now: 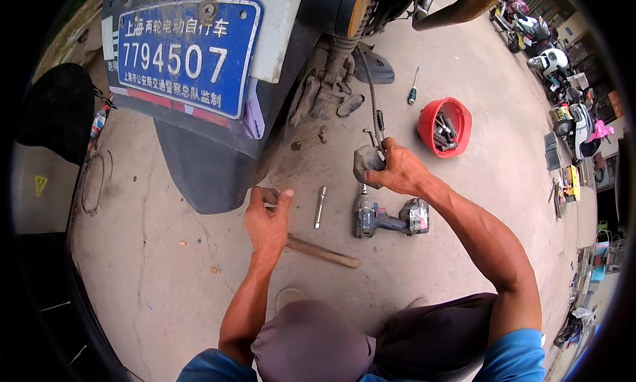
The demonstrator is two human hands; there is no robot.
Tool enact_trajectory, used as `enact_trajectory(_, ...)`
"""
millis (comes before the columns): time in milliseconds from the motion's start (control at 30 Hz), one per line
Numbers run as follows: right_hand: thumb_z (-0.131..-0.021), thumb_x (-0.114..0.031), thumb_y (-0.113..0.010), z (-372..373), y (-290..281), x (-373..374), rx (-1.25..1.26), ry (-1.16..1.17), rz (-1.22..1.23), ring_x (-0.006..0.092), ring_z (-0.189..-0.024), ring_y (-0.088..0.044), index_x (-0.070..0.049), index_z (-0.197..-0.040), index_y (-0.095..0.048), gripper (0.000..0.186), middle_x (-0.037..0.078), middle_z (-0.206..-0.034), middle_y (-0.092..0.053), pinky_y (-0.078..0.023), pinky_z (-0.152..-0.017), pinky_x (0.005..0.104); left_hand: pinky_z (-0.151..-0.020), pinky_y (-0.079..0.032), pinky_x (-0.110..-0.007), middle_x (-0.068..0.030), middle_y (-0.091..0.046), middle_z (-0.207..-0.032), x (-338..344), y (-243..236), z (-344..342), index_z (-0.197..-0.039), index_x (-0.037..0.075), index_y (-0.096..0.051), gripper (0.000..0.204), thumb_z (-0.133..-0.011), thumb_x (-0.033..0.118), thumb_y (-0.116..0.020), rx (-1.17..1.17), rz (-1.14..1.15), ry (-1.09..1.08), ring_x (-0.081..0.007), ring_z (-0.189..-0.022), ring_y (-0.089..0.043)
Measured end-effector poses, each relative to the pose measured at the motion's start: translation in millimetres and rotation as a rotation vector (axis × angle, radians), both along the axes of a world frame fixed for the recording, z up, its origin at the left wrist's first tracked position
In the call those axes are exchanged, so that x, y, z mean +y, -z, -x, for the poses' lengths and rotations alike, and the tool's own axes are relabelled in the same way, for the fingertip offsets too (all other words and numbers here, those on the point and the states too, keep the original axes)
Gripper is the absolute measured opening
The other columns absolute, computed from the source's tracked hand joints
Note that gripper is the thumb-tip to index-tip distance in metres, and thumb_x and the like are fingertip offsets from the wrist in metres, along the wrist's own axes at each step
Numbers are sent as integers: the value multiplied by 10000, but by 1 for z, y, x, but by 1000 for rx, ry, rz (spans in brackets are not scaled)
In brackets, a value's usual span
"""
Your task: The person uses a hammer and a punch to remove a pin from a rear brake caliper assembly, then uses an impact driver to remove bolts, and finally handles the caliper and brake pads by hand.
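My right hand (pixel 403 168) is closed on a dark, grimy metal part (pixel 367 163), to which a ribbed cable (pixel 366 70) runs down from the vehicle's rear. Just below that part, an impact wrench (pixel 387 218) with its battery lies on the ground. My left hand (pixel 266 218) hovers beside the lower tip of the black rear mudguard (pixel 205 173), fingers loosely curled and thumb apart, nothing visible in it. Under its wrist a wooden handle (pixel 324 252) sticks out, its other end hidden. Between my hands lies a chrome socket (pixel 320 207) with a long shank.
A red hard hat (pixel 458 117) upside down holds several sockets. Near it lies a screwdriver (pixel 413 86). A blue number plate (pixel 189 54) is fixed to the mudguard. Parked scooters (pixel 553 60) line the far right; a black seat-like shape (pixel 56 104) stands at left.
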State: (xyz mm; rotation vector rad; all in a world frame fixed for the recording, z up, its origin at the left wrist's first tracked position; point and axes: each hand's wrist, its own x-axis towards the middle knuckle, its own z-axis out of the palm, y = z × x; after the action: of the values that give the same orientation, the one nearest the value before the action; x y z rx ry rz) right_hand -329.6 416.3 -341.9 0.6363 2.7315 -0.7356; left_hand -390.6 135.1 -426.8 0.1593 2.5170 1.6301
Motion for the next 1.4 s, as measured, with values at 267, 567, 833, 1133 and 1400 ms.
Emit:
enact_trajectory(267, -735, -435, -737, 11, -22, -15, -98, -35, -12, 440, -860, -672, 170, -1031, -466, 727, 337, -843, -651, -537, -765, 439, -816, -492, -376, -122, -700, -1007, -21, -18, 41, -1045, -26, -685, 454, -816, 338, -830, 604, -2, -121, -258, -934, -634)
enact_trajectory(567, -708, -439, -762, 9, -12, 8, -120, -94, -41, 420, -857, -679, 172, -1104, -479, 781, 316, -855, -658, -541, -766, 434, -993, -431, -425, -229, -645, -1192, -9, 82, 60, -1233, -78, -595, 552, -864, 282, -791, 494, 42, -141, -376, -1120, -592)
enact_trajectory(833, -698, -437, -763, 16, 24, 23, -140, -156, -20, 447, -909, -678, 194, -1159, -428, 850, 347, -901, -656, -548, -788, 445, -1047, -403, -451, -216, -554, -1306, -22, 97, 16, -1258, -26, -553, 400, -916, 152, -658, 290, 248, 59, -398, -1221, -505)
enact_trajectory(1133, -679, -442, -781, 23, 56, 23, 42, -193, 113, 391, -812, -673, 145, -1091, -442, 794, 281, -792, -639, -526, -753, 434, -1081, -394, -448, -214, -508, -1368, 68, 18, -39, -1383, -33, -445, 618, -868, 162, -725, -100, -128, 367, -380, -1319, -448)
enact_trajectory(1400, -688, -454, -771, 22, 54, 32, 67, -148, 303, 361, -777, -658, 131, -1091, -445, 782, 249, -805, -635, -522, -716, 411, -1162, -326, -465, -322, -360, -1483, 137, -25, -4, -1538, -74, -145, 1170, -731, 358, -874, -24, 262, 622, -420, -1433, -319)
